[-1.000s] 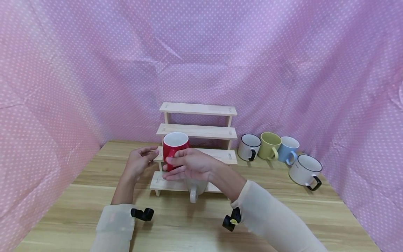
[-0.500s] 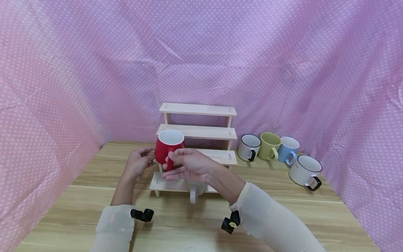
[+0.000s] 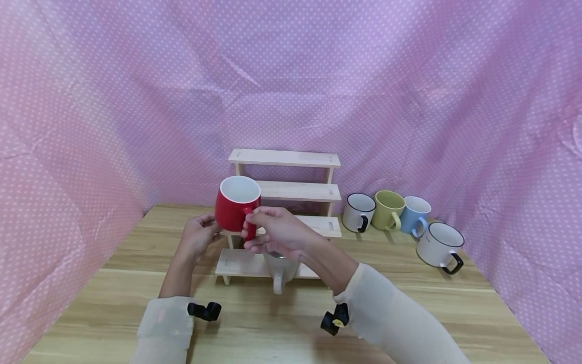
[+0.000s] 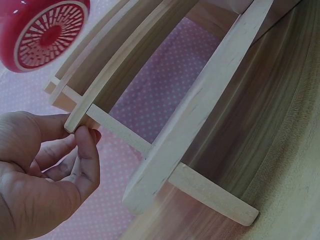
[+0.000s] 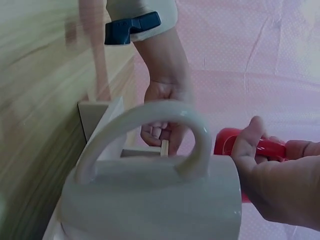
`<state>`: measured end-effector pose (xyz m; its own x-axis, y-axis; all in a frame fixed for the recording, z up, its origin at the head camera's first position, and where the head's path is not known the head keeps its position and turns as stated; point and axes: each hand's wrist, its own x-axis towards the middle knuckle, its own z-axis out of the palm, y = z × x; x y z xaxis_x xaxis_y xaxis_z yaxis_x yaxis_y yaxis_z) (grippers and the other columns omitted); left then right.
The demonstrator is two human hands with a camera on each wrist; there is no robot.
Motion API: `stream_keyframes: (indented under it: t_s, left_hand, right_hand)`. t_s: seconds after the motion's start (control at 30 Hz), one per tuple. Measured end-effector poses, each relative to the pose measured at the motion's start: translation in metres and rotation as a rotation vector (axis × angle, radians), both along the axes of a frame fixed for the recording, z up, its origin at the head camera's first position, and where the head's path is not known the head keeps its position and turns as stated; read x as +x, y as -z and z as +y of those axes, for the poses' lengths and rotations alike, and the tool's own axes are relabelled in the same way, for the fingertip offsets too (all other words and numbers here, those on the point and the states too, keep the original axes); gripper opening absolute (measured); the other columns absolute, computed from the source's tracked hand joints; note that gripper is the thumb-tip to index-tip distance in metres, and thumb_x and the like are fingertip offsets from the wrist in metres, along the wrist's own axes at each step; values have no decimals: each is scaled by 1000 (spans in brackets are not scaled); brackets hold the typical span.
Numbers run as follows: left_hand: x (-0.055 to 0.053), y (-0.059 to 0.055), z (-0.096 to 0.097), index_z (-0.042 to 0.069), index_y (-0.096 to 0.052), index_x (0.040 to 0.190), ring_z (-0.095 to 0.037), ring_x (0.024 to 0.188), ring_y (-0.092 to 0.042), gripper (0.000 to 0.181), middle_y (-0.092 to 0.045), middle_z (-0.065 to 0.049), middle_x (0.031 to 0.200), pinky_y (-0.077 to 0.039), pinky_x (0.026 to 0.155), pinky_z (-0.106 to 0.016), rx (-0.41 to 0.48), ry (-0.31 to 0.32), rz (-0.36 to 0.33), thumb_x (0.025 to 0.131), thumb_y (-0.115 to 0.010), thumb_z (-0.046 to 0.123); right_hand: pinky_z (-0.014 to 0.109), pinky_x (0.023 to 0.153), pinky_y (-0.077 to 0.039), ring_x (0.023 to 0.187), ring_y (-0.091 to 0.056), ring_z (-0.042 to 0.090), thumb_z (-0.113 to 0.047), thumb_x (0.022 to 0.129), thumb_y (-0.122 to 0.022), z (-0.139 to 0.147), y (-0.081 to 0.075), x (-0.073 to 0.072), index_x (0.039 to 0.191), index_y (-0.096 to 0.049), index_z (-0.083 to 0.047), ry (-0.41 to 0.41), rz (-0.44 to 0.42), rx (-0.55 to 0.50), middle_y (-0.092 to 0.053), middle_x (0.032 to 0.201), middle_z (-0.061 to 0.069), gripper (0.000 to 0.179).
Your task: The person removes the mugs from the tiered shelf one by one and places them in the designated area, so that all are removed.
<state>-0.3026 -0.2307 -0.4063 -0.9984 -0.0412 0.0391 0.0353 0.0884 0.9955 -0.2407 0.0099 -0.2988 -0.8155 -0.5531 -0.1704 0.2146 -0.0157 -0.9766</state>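
Note:
My right hand (image 3: pixel 286 233) pinches the handle of a red mug (image 3: pixel 229 211) with a white inside. The mug is raised in front of the left part of a wooden tiered display stand (image 3: pixel 291 157), apart from its boards, and leans slightly. My left hand (image 3: pixel 197 236) is at the stand's left side. In the left wrist view, its thumb and fingertips pinch the end of one board, while the mug's patterned underside shows above. A white mug (image 5: pixel 150 200) stands on the lowest board, handle toward me, partly hidden by my right hand in the head view.
To the right of the stand are a white ribbed mug (image 3: pixel 359 212), a yellow-green mug (image 3: pixel 386 211), a light blue mug (image 3: pixel 413 217) and a wide white mug (image 3: pixel 437 247) with a black handle. Pink dotted cloth (image 3: pixel 291 76) hangs behind the wooden table (image 3: pixel 273 328).
My right hand has lifted the red mug up and moved it a little left, clear of the board behind. My left hand stays at the stand's side.

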Motion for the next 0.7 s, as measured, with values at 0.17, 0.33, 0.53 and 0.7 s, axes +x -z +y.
stream_keyframes:
  t_s: [0.17, 0.33, 0.53, 0.7]
  left_hand:
    - [1, 0, -1, -12, -56, 133, -5, 89, -65, 37, -68, 4, 97, -59, 77, -21, -5, 10, 7, 102, -63, 6]
    - [2, 1, -2, -6, -59, 136, -6, 90, -66, 44, -69, 2, 102, -59, 77, -21, -25, 13, 2, 100, -69, 17]
    - [3, 0, -1, -5, -57, 140, -5, 90, -63, 47, -66, 2, 103, -59, 79, -22, -15, 15, -2, 101, -69, 19]
    - [3, 0, -1, -6, -55, 141, -4, 92, -61, 49, -65, 3, 104, -59, 81, -22, 1, 25, 0, 101, -68, 18]
  right_hand:
    - [27, 71, -58, 76, -65, 24, -19, 107, -53, 6, -4, 1, 100, -63, -1, 61, 124, 37, -64, 93, 12, 22]
    - [28, 71, -58, 79, -64, 25, -21, 107, -55, 13, -8, 1, 105, -65, 0, 125, 225, 70, -65, 96, 13, 23]
    - [29, 73, -58, 78, -63, 24, -18, 107, -55, 25, -11, -2, 109, -64, 3, 166, 274, 61, -64, 94, 12, 23]
    - [29, 75, -59, 83, -65, 30, -17, 107, -56, 37, -14, -5, 112, -65, 3, 200, 295, 60, -64, 95, 13, 23]
